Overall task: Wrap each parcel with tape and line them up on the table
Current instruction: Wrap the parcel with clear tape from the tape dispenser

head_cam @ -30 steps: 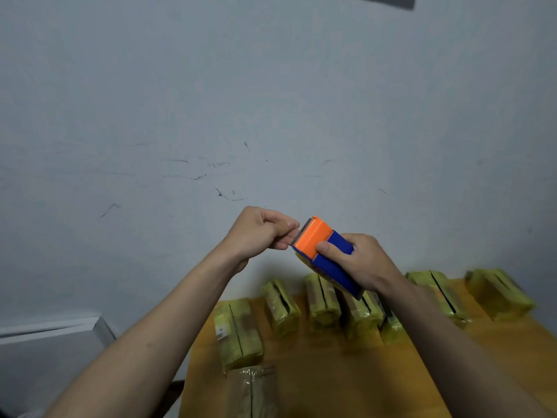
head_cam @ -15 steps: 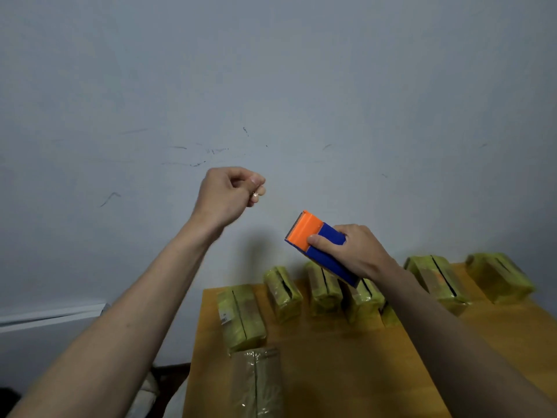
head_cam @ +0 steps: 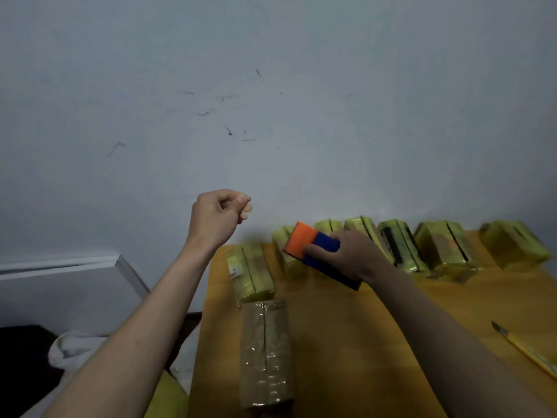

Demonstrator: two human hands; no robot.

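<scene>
My right hand grips an orange and blue tape dispenser just above the row of parcels. My left hand is raised to the dispenser's upper left, thumb and fingers pinching a thin end of clear tape that barely shows. A brown parcel in clear film lies lengthwise on the wooden table, near its left front. Several yellow-taped parcels stand in a row along the wall, from the leftmost to the rightmost; my right hand hides parts of the middle ones.
A yellow utility knife lies on the table at the right. The pale wall stands directly behind the row of parcels. Left of the table's edge, white bags and a pale ledge sit lower down.
My hands were together at the dispenser; the left has since pulled away up and to the left. The right hand has lowered the dispenser toward the parcel row.
</scene>
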